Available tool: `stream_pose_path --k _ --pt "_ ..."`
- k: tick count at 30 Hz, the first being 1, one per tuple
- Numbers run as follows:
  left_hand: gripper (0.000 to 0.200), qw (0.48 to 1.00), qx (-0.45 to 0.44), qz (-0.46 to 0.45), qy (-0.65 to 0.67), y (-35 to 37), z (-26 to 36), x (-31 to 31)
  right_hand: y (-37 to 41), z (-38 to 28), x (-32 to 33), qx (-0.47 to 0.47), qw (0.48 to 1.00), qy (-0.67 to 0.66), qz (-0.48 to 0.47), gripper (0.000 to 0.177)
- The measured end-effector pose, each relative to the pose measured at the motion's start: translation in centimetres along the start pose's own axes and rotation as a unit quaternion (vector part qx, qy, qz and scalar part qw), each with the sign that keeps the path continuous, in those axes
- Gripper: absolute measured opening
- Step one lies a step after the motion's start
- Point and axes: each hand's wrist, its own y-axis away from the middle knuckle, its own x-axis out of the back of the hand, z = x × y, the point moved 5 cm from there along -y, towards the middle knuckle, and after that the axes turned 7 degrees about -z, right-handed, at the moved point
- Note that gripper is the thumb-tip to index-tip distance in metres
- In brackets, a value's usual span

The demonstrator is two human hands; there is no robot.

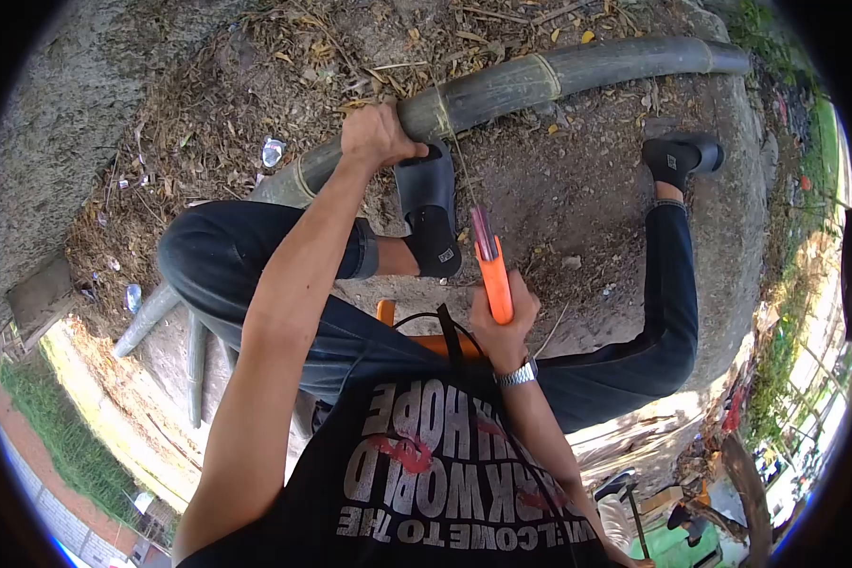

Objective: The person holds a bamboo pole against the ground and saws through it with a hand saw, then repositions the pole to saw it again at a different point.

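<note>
A long grey-green bamboo pole (502,90) lies across the ground in front of me. My left hand (377,134) is wrapped over it, just left of a pale node ring. In my right hand (506,317), below the pole, is the orange handle of a hand saw (494,279). Its thin blade, seen nearly edge-on, runs up to the pole close to that ring, right of my left hand. My foot in a black sock and dark slipper (426,189) rests against the pole's near side, beneath my left hand.
My other foot (677,161) is planted at the right, near a raised concrete edge (743,189). More bamboo pieces (196,364) lie at the left. Dry leaves and crumpled plastic (272,151) litter the soil. Another person's hand and a stick (637,521) show at lower right.
</note>
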Motion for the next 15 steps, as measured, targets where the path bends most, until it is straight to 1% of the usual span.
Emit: stream_pose_path --k 1,2,3,4,5,7,8,9,10,11,12,13,14,15 --pt "0.100 1.000 -0.008 -0.006 -0.008 -0.2 -0.1 -0.7 -3.2 -0.7 -1.2 -0.007 1.000 -0.011 0.009 0.017" --pt "0.099 1.000 -0.022 0.015 -0.008 -0.4 -0.4 -0.4 -5.8 -1.1 -2.2 -0.005 1.000 -0.021 0.005 0.019" --pt "0.098 0.999 -0.035 0.036 -0.011 -0.8 -0.5 0.2 -5.8 -1.0 -1.9 -0.004 1.000 -0.026 0.015 0.019" --pt "0.097 0.999 -0.024 0.023 -0.017 -1.3 -0.5 0.2 -5.1 -1.1 -1.3 0.011 0.999 -0.037 0.007 0.018" --pt "0.097 0.999 -0.028 0.027 -0.023 -1.3 -0.6 0.5 -4.4 -1.0 -0.5 0.031 0.998 -0.045 -0.001 0.021" --pt "0.096 0.999 -0.040 0.018 -0.018 -1.8 -0.6 0.5 -0.1 -0.2 2.4 0.057 0.998 -0.033 0.010 0.018" --pt "0.101 0.999 -0.031 0.007 -0.001 -1.4 -0.3 0.6 1.3 -0.9 3.6 0.066 0.998 0.001 0.015 0.018" --pt "0.101 1.000 -0.030 0.007 0.000 -1.5 0.1 0.8 2.0 -0.9 4.0 0.073 0.997 0.033 0.015 0.017" --pt "0.098 1.000 -0.019 0.022 -0.007 -1.0 0.3 0.7 1.8 -0.1 3.3 0.067 0.997 0.030 0.010 0.017" --pt "0.095 0.999 -0.013 0.034 -0.019 -0.4 0.3 0.3 -0.4 -0.3 1.6 0.049 0.999 0.003 -0.009 0.020" --pt "0.094 0.998 -0.027 0.048 -0.011 -0.3 0.1 0.0 -3.8 -0.3 -0.2 0.042 0.999 -0.023 -0.022 0.031" --pt "0.094 0.998 -0.025 0.055 -0.011 -0.5 -0.2 0.0 -6.9 -0.4 -2.0 0.077 0.997 -0.018 -0.006 0.033" --pt "0.094 0.998 -0.031 0.053 -0.014 -0.8 -0.3 0.1 -8.7 -0.8 -2.7 0.066 0.997 -0.038 0.005 0.037" --pt "0.095 0.998 -0.038 0.047 -0.018 -1.2 -0.3 0.3 -8.5 -1.0 -2.5 0.067 0.997 -0.040 0.010 0.037"
